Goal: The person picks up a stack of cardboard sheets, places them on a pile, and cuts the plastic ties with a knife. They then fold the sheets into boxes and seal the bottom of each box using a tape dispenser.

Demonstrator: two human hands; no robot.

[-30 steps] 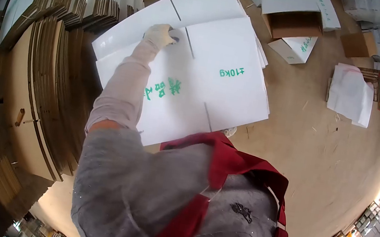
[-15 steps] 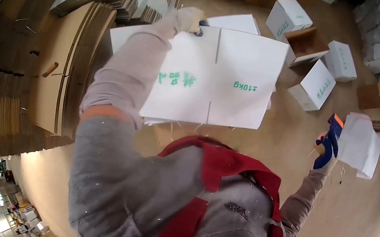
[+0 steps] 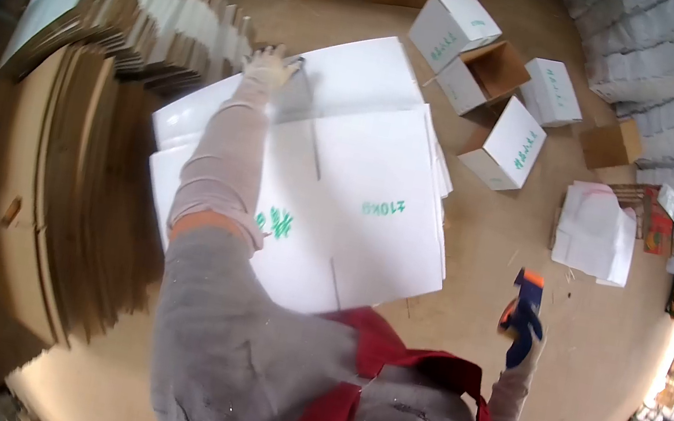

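A flattened white carton with green print lies in front of my body, its far flap folded out beyond a crease. My left hand, in a pale glove, rests at the far edge of that flap with its fingers spread. More white carton layers show under its right edge. Low on the right, my right hand, in a glove with dark blue on it, is closed around a blue and orange tape gun. The tape gun is held apart from the carton, over the floor.
Stacks of flattened cardboard stand close on the left. Several made-up white boxes, one brown inside and open, sit on the floor ahead right. White sheets lie farther right, near wrapped white stacks.
The carton has come nearer my body, and its far flap now shows folded out. My left hand has gone from gripping the edge to spread fingers. The view has turned; the tape gun stays held.
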